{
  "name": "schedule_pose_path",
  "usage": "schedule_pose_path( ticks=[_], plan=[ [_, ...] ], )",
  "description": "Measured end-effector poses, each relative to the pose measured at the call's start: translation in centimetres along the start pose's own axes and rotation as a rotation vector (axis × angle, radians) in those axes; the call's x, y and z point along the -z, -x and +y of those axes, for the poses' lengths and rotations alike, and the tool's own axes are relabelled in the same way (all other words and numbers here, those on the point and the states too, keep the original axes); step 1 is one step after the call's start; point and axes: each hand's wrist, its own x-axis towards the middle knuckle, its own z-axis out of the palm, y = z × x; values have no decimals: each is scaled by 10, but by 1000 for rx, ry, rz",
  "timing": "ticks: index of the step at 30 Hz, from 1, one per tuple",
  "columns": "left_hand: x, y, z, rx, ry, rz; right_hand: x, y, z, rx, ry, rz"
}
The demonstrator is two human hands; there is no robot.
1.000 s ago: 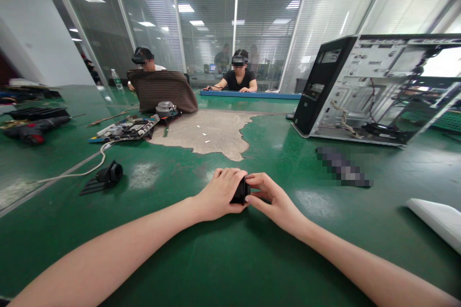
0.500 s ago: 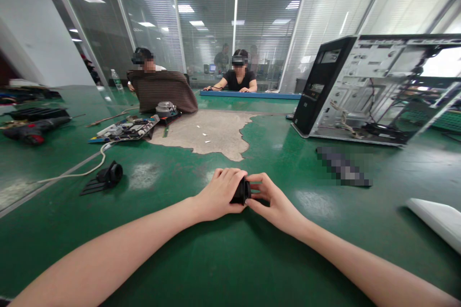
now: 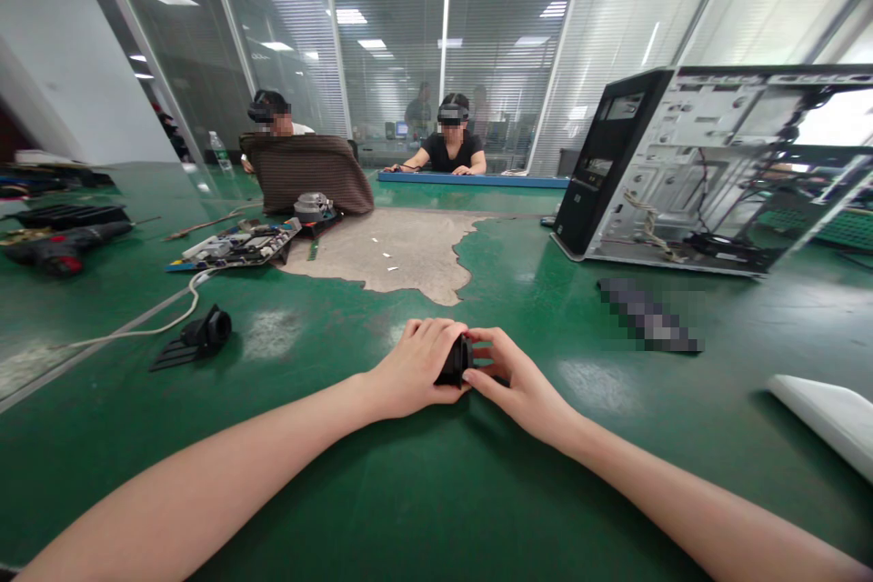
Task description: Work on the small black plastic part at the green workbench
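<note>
A small black block-shaped part (image 3: 451, 367) is held low over the green tabletop, right in front of me. My left hand (image 3: 416, 368) wraps around it from the left, fingers over the top and thumb underneath. From the right, my right hand (image 3: 513, 382) pinches its flat, flanged end between thumb and fingertips. Much of the part is hidden by my fingers, so its exact kind cannot be made out. Off to the left lies a black plastic bracket (image 3: 197, 336) with a round opening and flat slats.
An opened computer tower (image 3: 614, 168) stands at right. At left are a circuit board (image 3: 235, 245), a cable (image 3: 181, 320) and a power drill (image 3: 65, 247). A white object (image 3: 825, 418) is at the right edge. Two people sit across the table, near a brown cloth-covered shape (image 3: 310, 168).
Both hands stay around the black part in nearly the same place. My right thumb and fingers have shifted very slightly on its end.
</note>
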Motion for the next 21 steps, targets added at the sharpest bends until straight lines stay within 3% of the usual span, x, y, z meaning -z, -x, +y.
schedule_pose_path(
  ticks=[7, 21],
  plan=[
    [0, 0, 0, -9, -4, 0, 0, 1, 0, 88, -3, -2],
    [1, 0, 1, 0, 5, -1, 1, -1, 2, 14, 12, -14]
  ],
)
